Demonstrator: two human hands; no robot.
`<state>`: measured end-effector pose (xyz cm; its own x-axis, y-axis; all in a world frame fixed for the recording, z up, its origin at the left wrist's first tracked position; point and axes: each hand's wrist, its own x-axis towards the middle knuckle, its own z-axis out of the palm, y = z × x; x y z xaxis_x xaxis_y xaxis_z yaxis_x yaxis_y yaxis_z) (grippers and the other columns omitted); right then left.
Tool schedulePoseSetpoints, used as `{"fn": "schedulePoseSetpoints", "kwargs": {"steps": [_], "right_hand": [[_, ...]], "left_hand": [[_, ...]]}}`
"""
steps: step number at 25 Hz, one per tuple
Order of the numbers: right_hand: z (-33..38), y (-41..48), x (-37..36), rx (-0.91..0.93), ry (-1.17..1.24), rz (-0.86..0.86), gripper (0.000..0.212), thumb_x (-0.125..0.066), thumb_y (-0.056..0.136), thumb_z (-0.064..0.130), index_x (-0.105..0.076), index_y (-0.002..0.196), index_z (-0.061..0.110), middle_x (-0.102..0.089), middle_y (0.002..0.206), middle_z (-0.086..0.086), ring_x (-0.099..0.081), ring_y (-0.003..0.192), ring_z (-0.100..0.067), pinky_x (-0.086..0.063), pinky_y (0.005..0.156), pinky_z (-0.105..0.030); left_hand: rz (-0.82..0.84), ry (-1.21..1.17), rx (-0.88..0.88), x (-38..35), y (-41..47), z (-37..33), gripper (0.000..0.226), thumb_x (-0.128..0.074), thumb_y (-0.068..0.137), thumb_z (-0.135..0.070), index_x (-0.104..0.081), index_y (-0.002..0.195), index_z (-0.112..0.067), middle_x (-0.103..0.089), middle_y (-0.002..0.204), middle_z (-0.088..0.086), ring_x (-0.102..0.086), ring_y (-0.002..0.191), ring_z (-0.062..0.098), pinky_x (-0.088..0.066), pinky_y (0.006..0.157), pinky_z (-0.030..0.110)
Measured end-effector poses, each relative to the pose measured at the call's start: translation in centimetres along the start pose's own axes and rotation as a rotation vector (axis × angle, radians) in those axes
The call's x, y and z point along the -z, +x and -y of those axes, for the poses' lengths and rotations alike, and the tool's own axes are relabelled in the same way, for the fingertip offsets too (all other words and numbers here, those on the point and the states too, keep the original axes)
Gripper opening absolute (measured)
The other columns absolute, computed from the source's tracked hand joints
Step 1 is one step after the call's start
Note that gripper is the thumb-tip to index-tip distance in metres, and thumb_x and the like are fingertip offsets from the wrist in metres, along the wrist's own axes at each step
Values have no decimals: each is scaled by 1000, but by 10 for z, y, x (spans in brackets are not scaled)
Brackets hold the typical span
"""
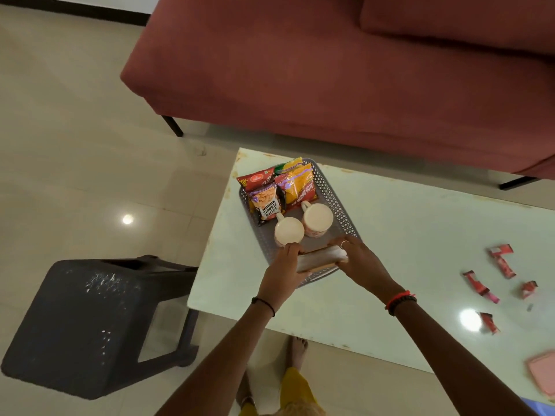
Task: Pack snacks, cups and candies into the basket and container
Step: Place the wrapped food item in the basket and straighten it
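A grey perforated basket point(336, 202) sits on the white table's left end. Inside it lie several snack packets: a salted peanuts pack point(265, 203), a yellow-and-red pack point(297, 187) and others behind. Two pale cups point(289, 230) point(317, 219) stand in the basket in front of the packets. Both hands hold a long silvery wrapped packet point(319, 257) over the basket's near end: my left hand point(280, 273) grips its left end and my right hand point(357, 259) its right end. Several red candies point(500, 259) lie loose on the table at the right.
A pink container lid or container point(542, 372) shows at the table's right near edge. A dark plastic stool point(87, 322) stands left of the table. A maroon sofa point(330, 70) runs behind. My bare feet point(295, 351) are at the table's near edge.
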<state>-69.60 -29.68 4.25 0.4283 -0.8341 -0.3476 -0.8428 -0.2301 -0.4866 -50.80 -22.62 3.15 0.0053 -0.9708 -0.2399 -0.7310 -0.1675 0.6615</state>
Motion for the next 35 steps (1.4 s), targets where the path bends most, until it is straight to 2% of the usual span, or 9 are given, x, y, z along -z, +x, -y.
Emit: {"fn": "schedulePoseSetpoints", "kwargs": {"steps": [7,10,14,18,21,23,25,29,35], "right_hand": [[-46,20,-16,15,-6,41,43,-59,78,-3,-58,120,9,-56,129,-7,-59,110,-29,-54,83,-41],[-57,28,-29,31,-45,58,39,-56,79,-4,-58,116,8,-58,124,-7,-61,105,-28,-54,79,-38],[-62,37,-43,49,-69,50,36,-50,82,-3,-58,115,7,-58,121,-9,-60,103,-30,-55,77,-43],[-63,41,-55,75,-95,31,30,-47,86,-2,-59,113,5,-57,123,-11,-60,102,-31,-55,75,-41],[-63,39,-61,95,-74,-2,37,-43,85,-10,-58,116,3,-56,127,-13,-60,109,-30,-54,84,-41],[-62,34,-63,99,-17,-54,52,-42,79,-19,-54,125,3,-53,134,-14,-57,116,-31,-54,90,-40],[-61,26,-63,43,32,-93,61,-40,78,-21,-49,132,6,-49,140,-13,-56,119,-33,-53,89,-40],[-56,17,-68,-86,107,-63,57,-38,85,-11,-44,138,12,-39,147,-14,-53,121,-37,-51,94,-45],[-50,22,-71,-106,179,-34,43,-40,87,-9,-52,127,-1,-48,139,-17,-52,122,-35,-45,103,-44]], "left_hand": [[6,-38,59,-48,20,-6,42,-69,79,-20,-47,113,-14,-53,120,4,-49,114,19,-53,89,33],[-6,-41,97,-63,23,-2,40,-69,79,-18,-46,112,-15,-53,120,3,-48,115,18,-52,90,33],[-27,-25,133,-76,29,7,39,-67,81,-16,-46,113,-13,-52,123,3,-50,116,19,-52,93,35],[-17,-43,180,-82,32,16,40,-66,81,-12,-47,117,-12,-53,125,6,-50,119,21,-49,97,35],[-9,-60,199,-82,33,16,43,-66,82,-11,-45,120,-10,-51,128,8,-48,122,23,-47,99,36],[7,-61,197,-80,32,15,53,-65,82,-9,-40,129,-9,-46,137,9,-42,129,24,-43,105,39],[17,-58,186,-76,27,16,59,-64,83,-8,-35,135,-8,-41,142,10,-38,133,24,-41,107,40],[26,-83,205,-70,14,23,55,-63,83,-7,-38,132,-9,-40,140,10,-42,129,27,-45,103,44],[109,-97,209,-72,8,26,48,-60,86,-7,-40,129,-8,-45,134,12,-51,117,31,-46,99,45]]}}
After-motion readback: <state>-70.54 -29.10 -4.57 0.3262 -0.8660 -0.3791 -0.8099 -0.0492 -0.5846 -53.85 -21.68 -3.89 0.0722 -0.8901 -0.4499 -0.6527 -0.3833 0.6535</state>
